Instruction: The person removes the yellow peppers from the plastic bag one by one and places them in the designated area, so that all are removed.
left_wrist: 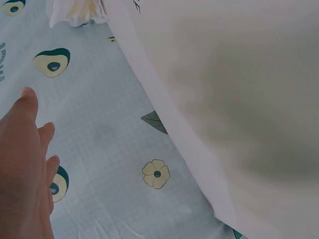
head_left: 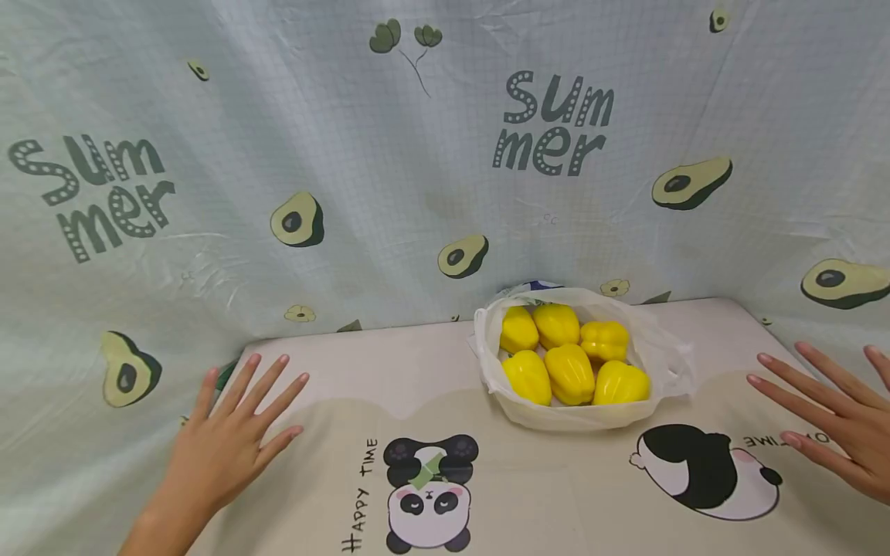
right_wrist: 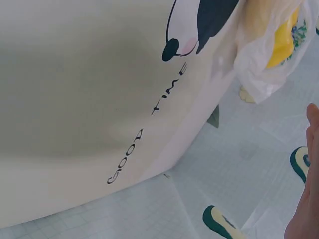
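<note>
I am watching from afar as the left hand (head_left: 225, 444) is hovering at the lower left of the head view with its fingers spread, while the right hand (head_left: 844, 425) is showing at the lower right edge, partly cut off, its visible fingers spread too. Six yellow peppers (head_left: 570, 374) are sitting in an open white plastic bag (head_left: 577, 417) right of centre, resting on the table (head_left: 292, 502) between the hands, well apart from both. An avocado-print cloth (head_left: 389, 154) is filling the upper frame.
</note>
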The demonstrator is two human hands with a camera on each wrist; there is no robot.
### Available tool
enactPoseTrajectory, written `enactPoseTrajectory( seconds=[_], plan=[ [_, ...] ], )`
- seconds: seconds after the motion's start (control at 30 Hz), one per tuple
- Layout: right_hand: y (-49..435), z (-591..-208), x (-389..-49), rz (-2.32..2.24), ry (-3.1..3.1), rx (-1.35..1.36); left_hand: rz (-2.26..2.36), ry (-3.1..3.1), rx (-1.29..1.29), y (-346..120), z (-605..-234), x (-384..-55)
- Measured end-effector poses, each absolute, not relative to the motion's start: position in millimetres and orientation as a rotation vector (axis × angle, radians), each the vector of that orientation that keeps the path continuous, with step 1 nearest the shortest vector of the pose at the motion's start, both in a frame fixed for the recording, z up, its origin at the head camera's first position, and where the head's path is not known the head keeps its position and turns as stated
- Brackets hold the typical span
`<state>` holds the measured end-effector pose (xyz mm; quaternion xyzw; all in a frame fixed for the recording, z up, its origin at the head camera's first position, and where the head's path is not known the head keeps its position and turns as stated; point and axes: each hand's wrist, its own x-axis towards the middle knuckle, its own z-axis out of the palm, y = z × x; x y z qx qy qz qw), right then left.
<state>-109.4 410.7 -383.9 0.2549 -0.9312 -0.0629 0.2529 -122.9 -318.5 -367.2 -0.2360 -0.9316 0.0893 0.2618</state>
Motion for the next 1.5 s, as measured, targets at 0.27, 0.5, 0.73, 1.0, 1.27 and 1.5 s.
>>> enactPoseTrajectory(
  seconds=[0.27, 0.5, 0.73, 1.0, 1.27, 1.5],
  plan=[
    [406, -380, -106, -0.250, -2.589, 0.646, 0.249, -2.620, -0.597, -311, -363, -117],
    [402, -376, -108, -0.237, -2.583, 0.655, 0.156, -2.639, -0.593, -302, -361, -117],
    [399, -375, -112, -0.195, -2.561, 0.699, 0.062, -2.690, -0.564, -290, -361, -118],
    [394, -378, -116, -0.320, -2.641, 0.671, -0.031, -2.678, -0.580, -273, -366, -126],
    [392, -385, -127, -0.217, -2.606, 0.726, -0.143, -2.688, -0.593, -254, -369, -136],
    [391, -394, -130, -0.195, -2.616, 0.716, -0.252, -2.671, -0.635, -243, -371, -140]
  ],
)
